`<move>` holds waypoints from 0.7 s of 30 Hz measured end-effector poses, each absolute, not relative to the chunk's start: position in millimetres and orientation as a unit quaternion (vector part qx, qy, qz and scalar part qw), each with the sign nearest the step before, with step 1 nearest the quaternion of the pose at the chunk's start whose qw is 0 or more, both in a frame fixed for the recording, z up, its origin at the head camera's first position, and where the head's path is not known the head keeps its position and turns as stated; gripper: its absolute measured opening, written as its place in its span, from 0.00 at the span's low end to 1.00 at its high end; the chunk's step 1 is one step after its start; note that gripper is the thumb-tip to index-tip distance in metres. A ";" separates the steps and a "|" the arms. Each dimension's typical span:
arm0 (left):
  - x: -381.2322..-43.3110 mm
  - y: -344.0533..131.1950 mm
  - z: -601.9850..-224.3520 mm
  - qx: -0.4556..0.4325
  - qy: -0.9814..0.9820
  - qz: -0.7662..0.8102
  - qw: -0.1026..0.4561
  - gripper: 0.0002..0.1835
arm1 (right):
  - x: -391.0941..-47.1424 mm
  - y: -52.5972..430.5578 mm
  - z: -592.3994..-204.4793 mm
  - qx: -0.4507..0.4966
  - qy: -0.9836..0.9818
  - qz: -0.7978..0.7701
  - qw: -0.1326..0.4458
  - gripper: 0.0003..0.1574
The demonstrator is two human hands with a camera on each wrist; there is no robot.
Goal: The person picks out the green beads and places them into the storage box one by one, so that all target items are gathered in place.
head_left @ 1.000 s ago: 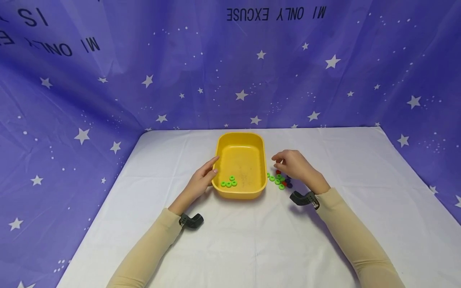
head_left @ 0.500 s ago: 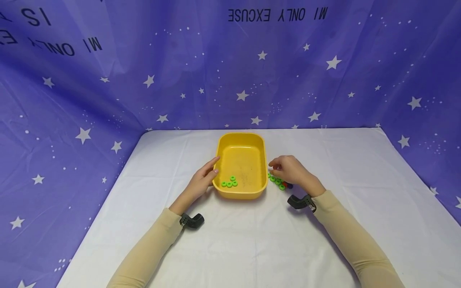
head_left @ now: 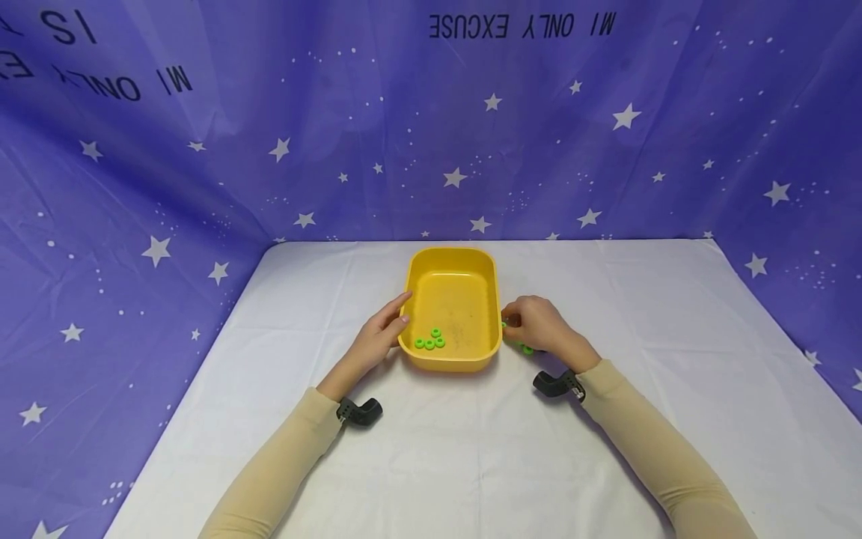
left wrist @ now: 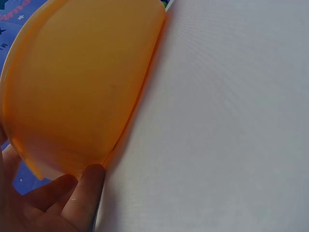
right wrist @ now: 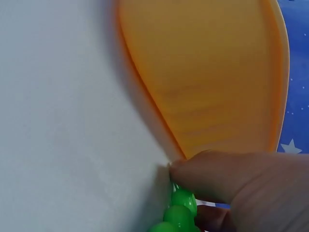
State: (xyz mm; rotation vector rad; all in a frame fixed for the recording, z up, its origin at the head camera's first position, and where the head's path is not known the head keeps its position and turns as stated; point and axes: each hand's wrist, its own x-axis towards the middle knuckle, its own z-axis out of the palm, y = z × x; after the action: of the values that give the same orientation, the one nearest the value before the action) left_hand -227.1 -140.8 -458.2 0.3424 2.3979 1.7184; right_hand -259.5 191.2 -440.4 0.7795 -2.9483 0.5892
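Note:
A yellow plastic tray (head_left: 453,364) lies on the white cloth, with several green ring-shaped beads (head_left: 429,343) inside its near left corner. My left hand (head_left: 373,338) rests against the tray's left side, its fingers extended to the rim and the outer wall. Just beyond the opposite side, my right hand (head_left: 541,323) reaches down over a small bead pile. Its thumb and forefinger pinch a green bead (head_left: 503,324) close to the tray wall. More green beads (right wrist: 179,218) show below the thumb in the right wrist view. The hand covers most of the pile.
The white-covered table (head_left: 431,464) extends around the tray. A purple star-printed curtain (head_left: 377,135) stands behind it and along its sides. Each wrist carries a dark camera mount, the left mount (head_left: 360,412) and the right mount (head_left: 557,384).
My right hand has come down and slightly left onto the bead pile, hiding the red and dark beads seen earlier. Its fingers have closed in. The left hand and tray stay put.

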 end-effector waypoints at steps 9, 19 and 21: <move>-227.9 -140.9 -459.4 0.120 0.803 0.578 0.084 0.29 | -260.4 190.2 -441.6 0.256 -0.949 0.182 0.018 0.15; -226.7 -140.7 -457.9 0.122 0.800 0.581 0.087 0.29 | -260.5 190.4 -441.8 0.256 -0.949 0.180 0.023 0.15; -226.8 -140.7 -458.1 0.125 0.798 0.583 0.086 0.29 | -260.2 190.8 -441.1 0.256 -0.949 0.184 0.024 0.15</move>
State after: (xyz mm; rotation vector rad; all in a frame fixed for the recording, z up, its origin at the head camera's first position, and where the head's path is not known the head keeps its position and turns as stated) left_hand -226.8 -140.7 -458.1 0.3713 2.3790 1.7373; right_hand -260.2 190.8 -441.1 0.7936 -2.9349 0.5698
